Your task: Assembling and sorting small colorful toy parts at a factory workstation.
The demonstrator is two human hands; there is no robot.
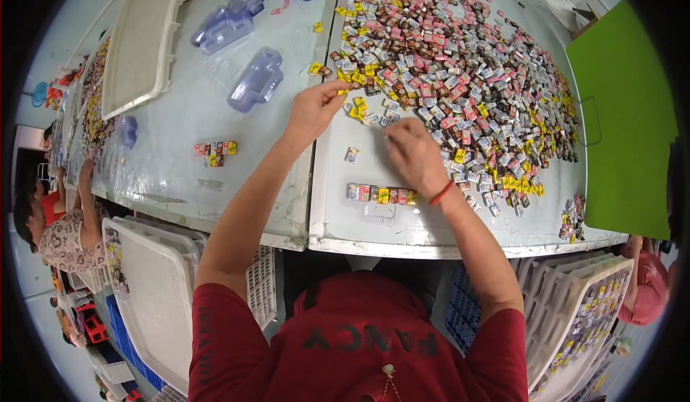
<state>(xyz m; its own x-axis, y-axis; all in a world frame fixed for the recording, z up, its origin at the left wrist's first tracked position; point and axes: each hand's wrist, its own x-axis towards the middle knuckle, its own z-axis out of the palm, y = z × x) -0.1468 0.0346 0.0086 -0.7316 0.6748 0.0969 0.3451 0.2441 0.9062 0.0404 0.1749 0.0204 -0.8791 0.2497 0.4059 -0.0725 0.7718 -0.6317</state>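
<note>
small boxes are mixing pink, yellow, white and dark brown in a speckled jumble, plastic trays are tinting clear violet-blue, tabletop is showing pale blue-grey, panel is glowing lime green, wrist cord is showing red, shirt is carrying black lettering on deep red

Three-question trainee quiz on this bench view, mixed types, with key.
1. Which hand is nearer the short row of packs?
2. True or false: the red band is on the right wrist.
3. The clear plastic trays lie:
A) on the pile of small packs
B) left of that pile
C) right of that pile

Key:
1. The right hand.
2. True.
3. B.
</note>
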